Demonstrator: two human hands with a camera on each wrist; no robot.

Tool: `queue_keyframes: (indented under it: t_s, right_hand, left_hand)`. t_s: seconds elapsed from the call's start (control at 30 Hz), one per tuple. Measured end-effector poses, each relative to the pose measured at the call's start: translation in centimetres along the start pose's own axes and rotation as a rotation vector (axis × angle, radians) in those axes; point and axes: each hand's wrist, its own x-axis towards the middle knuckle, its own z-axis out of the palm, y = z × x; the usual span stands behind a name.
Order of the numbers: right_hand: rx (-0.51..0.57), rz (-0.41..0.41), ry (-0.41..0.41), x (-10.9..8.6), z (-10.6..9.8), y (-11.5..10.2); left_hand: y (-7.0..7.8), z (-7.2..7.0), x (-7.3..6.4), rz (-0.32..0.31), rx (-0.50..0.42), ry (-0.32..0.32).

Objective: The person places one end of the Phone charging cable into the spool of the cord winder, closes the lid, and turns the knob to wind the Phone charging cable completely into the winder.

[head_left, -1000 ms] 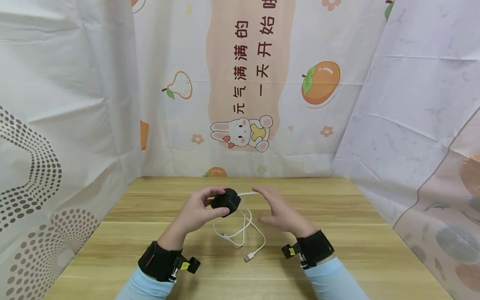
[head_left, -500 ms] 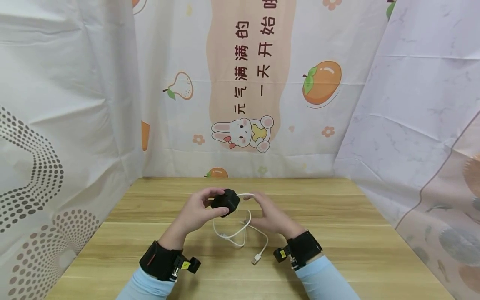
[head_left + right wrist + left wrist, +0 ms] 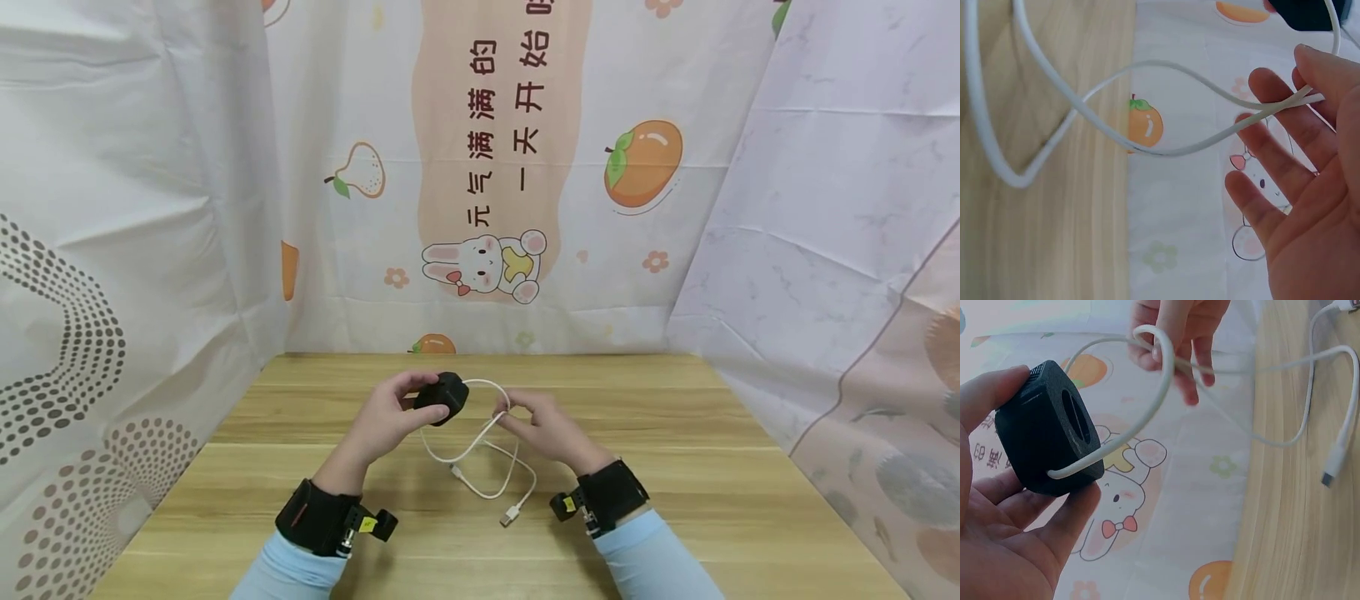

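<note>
My left hand grips a black faceted block above the table, thumb on one side and fingers on the other. In the left wrist view, the block has a round recess in one face, and a white USB cable comes out near its edge. My right hand pinches that cable between thumb and index finger, a short way right of the block. Its other fingers spread loosely in the right wrist view, where strands of the cable cross and loop. A USB plug hangs at the lower end.
The wood-grain table spreads beneath both hands. A printed cloth stands behind its far edge, with further cloths at the left and right. A small second connector shows at the bottom of the loops.
My right hand moves left to the cable and takes a strand between thumb and finger. The loop beside the block rises and widens, while the block shifts slightly left.
</note>
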Motion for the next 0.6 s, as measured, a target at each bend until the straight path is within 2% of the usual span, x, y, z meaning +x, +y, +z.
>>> queue_keyframes:
  t_s: [0.13,0.33,0.6]
  right_hand:
    - [-0.011,0.037,-0.001,-0.2,-0.8,0.0]
    - [0.034,0.130,-0.028,-0.6,-2.1,-0.2]
    - [0.094,0.174,-0.048,-1.0,-3.7,0.0]
  left_hand:
    - [-0.2,-0.6,0.1,-0.017,0.016,0.045]
    - [-0.5,-1.4,0.1,-0.032,0.046,0.106]
    - [-0.8,-2.9,0.1,-0.064,0.036,0.171]
